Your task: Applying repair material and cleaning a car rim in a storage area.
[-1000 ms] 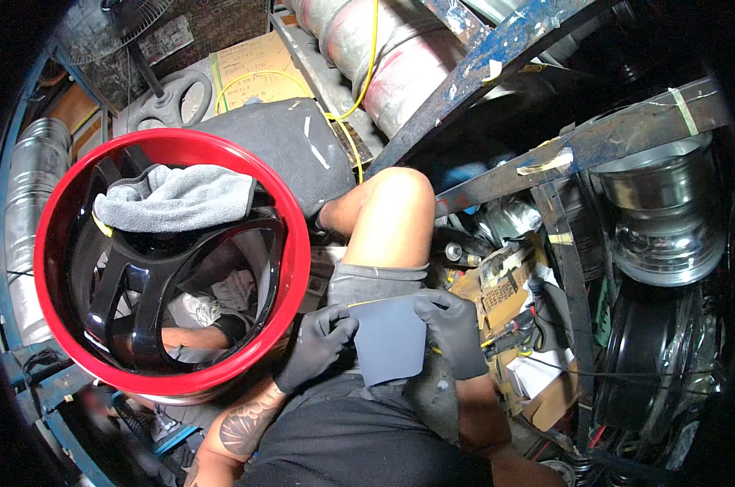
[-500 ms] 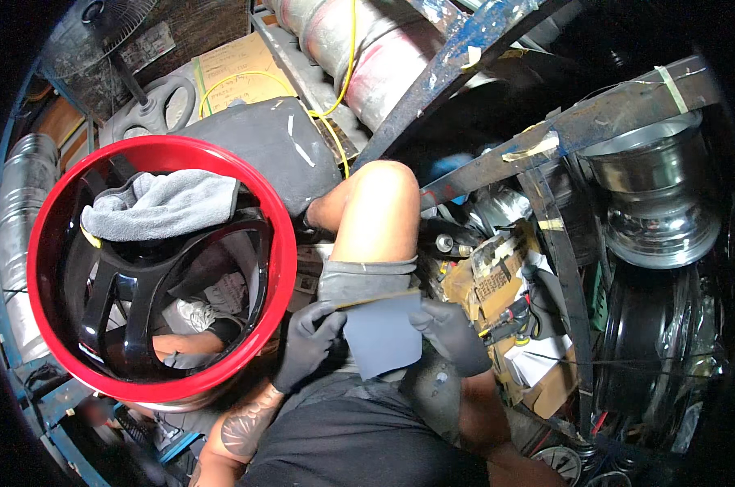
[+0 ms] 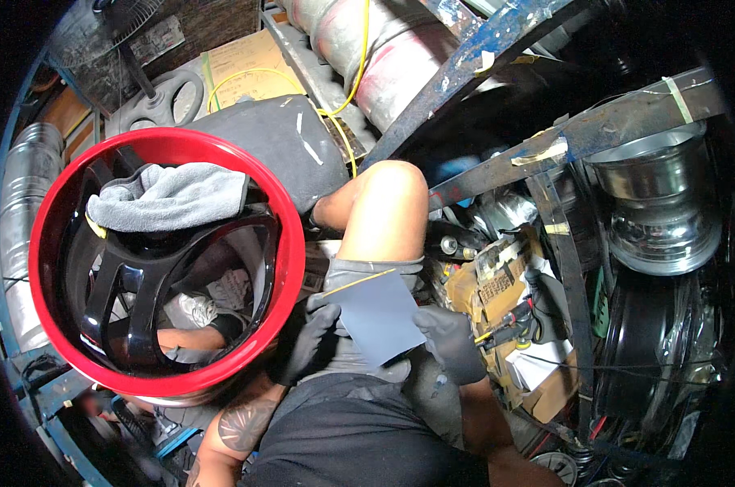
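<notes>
Head view showed, leftmost, a red-rimmed wheel, a grey cloth draped over its black spokes. Next, the gloved left hand pinched a blue-grey sheet above the lap; the gloved right hand grasped its right edge, beside cardboard.

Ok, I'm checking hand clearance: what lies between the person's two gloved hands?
In the head view, a grey sheet with a yellow upper edge lies between left hand and right hand.

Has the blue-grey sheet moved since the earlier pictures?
Yes: against the red wheel rim, the blue-grey sheet has shifted slightly upward and left, toward it.
</notes>
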Demonstrator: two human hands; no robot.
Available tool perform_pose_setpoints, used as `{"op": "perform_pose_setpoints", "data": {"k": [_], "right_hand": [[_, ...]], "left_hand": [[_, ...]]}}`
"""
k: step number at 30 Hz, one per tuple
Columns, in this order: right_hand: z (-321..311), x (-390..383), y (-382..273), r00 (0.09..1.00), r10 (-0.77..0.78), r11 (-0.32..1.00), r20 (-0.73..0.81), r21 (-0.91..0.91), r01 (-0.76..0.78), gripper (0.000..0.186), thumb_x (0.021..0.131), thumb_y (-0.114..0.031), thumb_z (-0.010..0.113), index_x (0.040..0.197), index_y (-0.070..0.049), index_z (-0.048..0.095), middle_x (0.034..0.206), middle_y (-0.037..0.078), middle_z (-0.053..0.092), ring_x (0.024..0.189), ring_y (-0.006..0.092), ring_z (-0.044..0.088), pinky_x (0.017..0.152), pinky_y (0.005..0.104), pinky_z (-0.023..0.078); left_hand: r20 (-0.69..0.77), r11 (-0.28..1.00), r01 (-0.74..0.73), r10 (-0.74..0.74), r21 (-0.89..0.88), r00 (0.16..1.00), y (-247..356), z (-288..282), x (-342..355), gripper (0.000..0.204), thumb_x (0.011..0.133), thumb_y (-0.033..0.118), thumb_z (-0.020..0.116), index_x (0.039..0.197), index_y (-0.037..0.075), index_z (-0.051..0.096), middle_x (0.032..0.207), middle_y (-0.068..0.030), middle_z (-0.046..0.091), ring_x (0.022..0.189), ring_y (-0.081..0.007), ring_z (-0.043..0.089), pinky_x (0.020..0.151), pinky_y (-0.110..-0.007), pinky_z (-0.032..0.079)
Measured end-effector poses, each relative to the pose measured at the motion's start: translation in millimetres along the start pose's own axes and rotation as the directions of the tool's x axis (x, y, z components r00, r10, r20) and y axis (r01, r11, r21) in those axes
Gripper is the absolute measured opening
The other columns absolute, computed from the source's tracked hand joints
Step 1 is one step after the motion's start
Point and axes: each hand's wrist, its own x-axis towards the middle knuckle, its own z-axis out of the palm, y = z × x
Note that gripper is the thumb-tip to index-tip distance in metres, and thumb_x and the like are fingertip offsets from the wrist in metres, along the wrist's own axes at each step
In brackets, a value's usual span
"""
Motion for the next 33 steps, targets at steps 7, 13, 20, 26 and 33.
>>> {"op": "perform_pose_setpoints", "data": {"k": [7,13,20,26,33], "right_hand": [[-4,-10,-5,0.992,0.105,0.990,0.067,0.083,-0.110,0.025,0.098,-0.016,0.056,0.107,0.004,0.068,0.091,0.011,0.070,0.082,0.0145,0.063,0.076,0.0279,0.049],[-25,8,-65,0.903,0.258,0.766,0.344,-0.642,0.026,0.035,0.097,-0.030,0.056,0.117,-0.005,0.069,0.101,0.020,0.072,0.087,0.0301,0.071,0.080,0.0378,0.054],[1,20,-47,0.962,-0.022,0.822,0.272,-0.543,0.172,0.037,0.097,-0.038,0.057,0.115,-0.009,0.071,0.091,0.017,0.071,0.080,0.0324,0.071,0.073,0.0395,0.054],[-1,21,-47,0.891,-0.112,0.771,0.439,-0.527,0.357,0.035,0.095,-0.037,0.061,0.114,-0.009,0.070,0.089,0.017,0.071,0.076,0.0310,0.070,0.069,0.0398,0.055],[3,23,-31,0.821,-0.448,0.656,0.355,-0.493,0.571,0.027,0.090,-0.022,0.063,0.115,-0.014,0.068,0.080,0.012,0.068,0.060,0.0281,0.065,0.053,0.0413,0.051]], "left_hand": [[0.156,0.787,-0.437,0.412,0.435,0.898,33,11,3,0.062,0.084,0.020,0.075,0.138,0.005,0.048,0.111,-0.0105,0.063,0.107,-0.0204,0.061,0.087,-0.031,0.050],[0.219,0.836,-0.301,0.222,0.458,0.950,35,21,11,0.020,0.092,0.016,0.066,0.090,-0.003,0.071,0.071,-0.0131,0.065,0.061,-0.0178,0.063,0.061,-0.033,0.049],[0.130,0.812,-0.345,0.323,0.471,0.938,38,21,3,0.026,0.094,0.023,0.067,0.094,-0.002,0.073,0.085,-0.0105,0.073,0.074,-0.0148,0.066,0.067,-0.030,0.052],[0.252,0.913,-0.126,0.026,0.389,0.967,40,8,8,0.025,0.096,0.023,0.064,0.091,-0.001,0.072,0.077,-0.0091,0.068,0.071,-0.0149,0.064,0.068,-0.032,0.050],[0.391,0.619,-0.577,0.424,0.533,0.817,46,22,11,0.017,0.091,0.019,0.066,0.093,0.004,0.073,0.085,-0.0117,0.071,0.085,-0.0294,0.068,0.080,-0.039,0.051]]}}
